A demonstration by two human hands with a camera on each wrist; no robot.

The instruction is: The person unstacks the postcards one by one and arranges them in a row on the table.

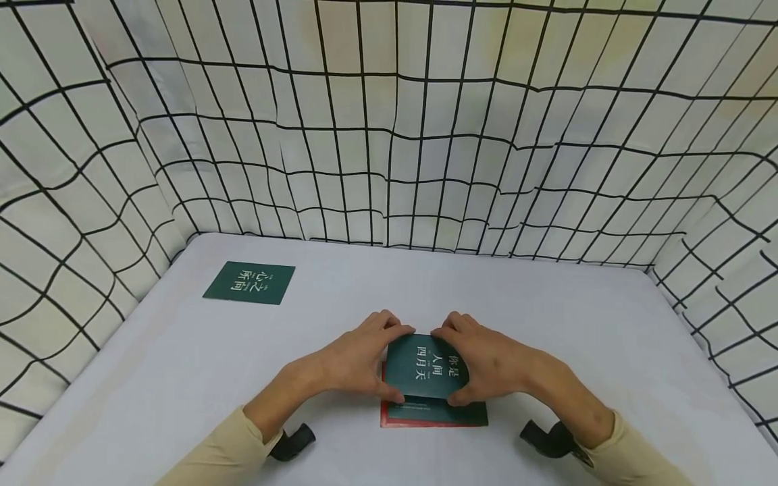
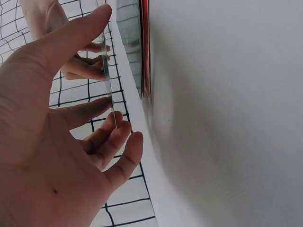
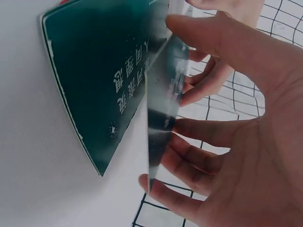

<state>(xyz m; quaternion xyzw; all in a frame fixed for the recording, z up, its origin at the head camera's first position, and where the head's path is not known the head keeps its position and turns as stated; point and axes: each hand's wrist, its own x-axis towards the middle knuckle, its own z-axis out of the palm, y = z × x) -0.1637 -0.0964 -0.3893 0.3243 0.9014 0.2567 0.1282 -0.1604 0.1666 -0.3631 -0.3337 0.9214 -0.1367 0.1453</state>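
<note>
Both hands grip a dark green card (image 1: 413, 374) with white Chinese characters, one at each end. On its left end are the thumb and fingers of my left hand (image 1: 349, 361); my right hand (image 1: 501, 364) has the opposite end. In the left wrist view, the card (image 2: 107, 71) shows nearly edge-on between thumb and fingers. Below it lies a small stack of cards (image 1: 434, 412), a green one uppermost and a red edge under it. The right wrist view shows the held card (image 3: 161, 104) tilted and raised above the stack's green top card (image 3: 90, 80), which also bears white characters.
Another green card (image 1: 249, 283) with white characters lies flat toward the far left of the white table (image 1: 547, 310). A black wire grid (image 1: 389, 179) with pale sheeting behind it stands along the back and sides. Black devices (image 1: 293, 443) sit at both wrists.
</note>
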